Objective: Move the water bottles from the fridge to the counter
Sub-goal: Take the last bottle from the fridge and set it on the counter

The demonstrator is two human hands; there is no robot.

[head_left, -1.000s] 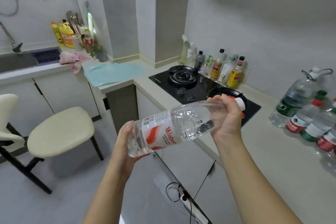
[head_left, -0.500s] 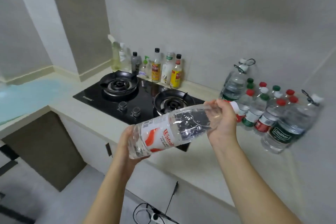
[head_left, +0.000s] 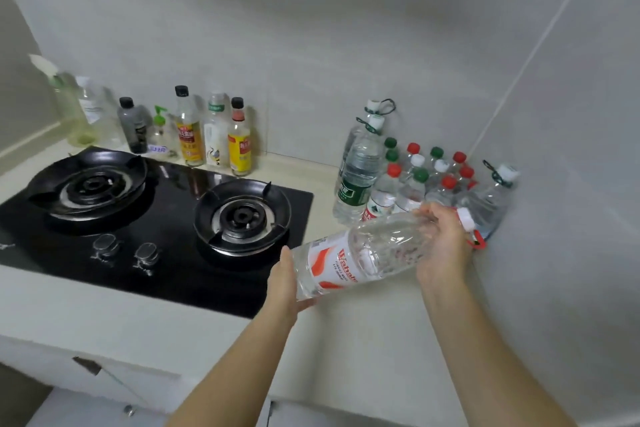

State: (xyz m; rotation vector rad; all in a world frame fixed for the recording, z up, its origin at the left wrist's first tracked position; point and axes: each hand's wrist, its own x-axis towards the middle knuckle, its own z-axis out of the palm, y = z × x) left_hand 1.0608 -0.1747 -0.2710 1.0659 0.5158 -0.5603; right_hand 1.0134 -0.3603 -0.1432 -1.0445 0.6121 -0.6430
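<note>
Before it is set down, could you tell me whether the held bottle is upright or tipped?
Tipped: the bottle lies nearly sideways, left hand at its base, right hand gripping its neck.

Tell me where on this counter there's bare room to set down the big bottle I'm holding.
Free: the counter between the stove and the side wall, in front of the water bottles. Crowded: that bottle-filled corner, and the back ledge behind the stove, lined with condiment bottles.

The big bottle [head_left: 360,260] is clear, with a white label, orange swirls and red letters. The stove [head_left: 176,189] is shiny black. The tabletop [head_left: 363,350] is cream. The small bottles [head_left: 412,191] have red, green and white caps.
</note>
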